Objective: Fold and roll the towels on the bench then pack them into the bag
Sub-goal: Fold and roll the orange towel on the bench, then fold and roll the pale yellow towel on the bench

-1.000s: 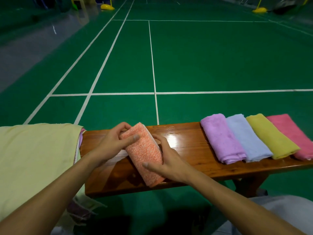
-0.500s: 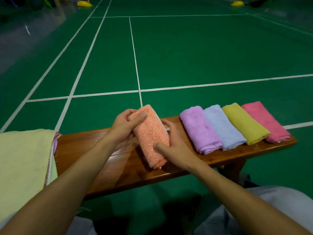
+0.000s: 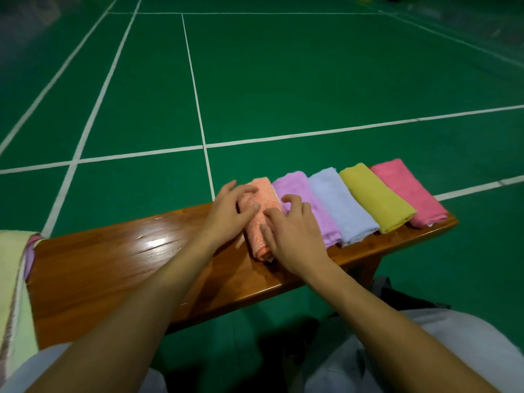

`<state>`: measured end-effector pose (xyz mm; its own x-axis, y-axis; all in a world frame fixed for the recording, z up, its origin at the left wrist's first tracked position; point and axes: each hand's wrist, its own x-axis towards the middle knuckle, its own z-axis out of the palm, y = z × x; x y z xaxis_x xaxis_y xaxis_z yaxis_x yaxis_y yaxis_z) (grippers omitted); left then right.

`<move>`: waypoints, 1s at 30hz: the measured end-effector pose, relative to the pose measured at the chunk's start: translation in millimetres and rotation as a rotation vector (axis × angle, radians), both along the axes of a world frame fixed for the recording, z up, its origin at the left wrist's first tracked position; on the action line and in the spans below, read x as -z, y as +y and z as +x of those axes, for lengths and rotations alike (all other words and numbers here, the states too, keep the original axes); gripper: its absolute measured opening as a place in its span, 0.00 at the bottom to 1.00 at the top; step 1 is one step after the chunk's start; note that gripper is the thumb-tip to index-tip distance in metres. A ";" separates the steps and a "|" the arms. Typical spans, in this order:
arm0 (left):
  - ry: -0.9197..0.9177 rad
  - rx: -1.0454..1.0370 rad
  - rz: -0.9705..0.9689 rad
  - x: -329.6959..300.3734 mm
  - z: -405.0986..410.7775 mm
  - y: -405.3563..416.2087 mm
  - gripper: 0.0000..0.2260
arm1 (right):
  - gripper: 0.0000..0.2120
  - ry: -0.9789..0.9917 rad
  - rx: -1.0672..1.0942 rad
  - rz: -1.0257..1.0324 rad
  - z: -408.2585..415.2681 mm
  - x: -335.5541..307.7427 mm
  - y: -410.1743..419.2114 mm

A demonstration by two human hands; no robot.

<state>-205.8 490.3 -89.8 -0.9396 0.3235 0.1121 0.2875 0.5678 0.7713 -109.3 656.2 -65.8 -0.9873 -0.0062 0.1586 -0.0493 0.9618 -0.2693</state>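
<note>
Moved right since earlier: orange towel roll (image 3: 262, 219) now touches the purple roll (image 3: 307, 205) on the counter (image 3: 119, 268). Left hand (image 3: 229, 214) and right hand (image 3: 292, 231) rest on it, fingers loosely spread, not gripping. Judged soft, light; hold around mid-roll so it stays wound.

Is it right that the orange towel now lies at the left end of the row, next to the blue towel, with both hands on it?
Not quite. In the head view the orange towel lies next to the purple towel, not the blue towel. It is at the left end, with the left hand and right hand on it.
</note>
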 end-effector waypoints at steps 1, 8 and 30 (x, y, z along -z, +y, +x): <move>0.018 0.012 -0.076 2.1 1.7 3.3 0.20 | 0.20 -0.010 -0.002 0.037 -2.3 -0.3 1.4; 0.156 0.037 -0.425 3.5 8.2 6.4 0.24 | 0.22 -0.119 -0.022 0.048 -10.4 -0.4 4.1; 0.244 -0.147 -0.673 -116.4 126.0 -234.5 0.09 | 0.11 0.169 -0.470 -0.097 14.5 -62.4 -156.9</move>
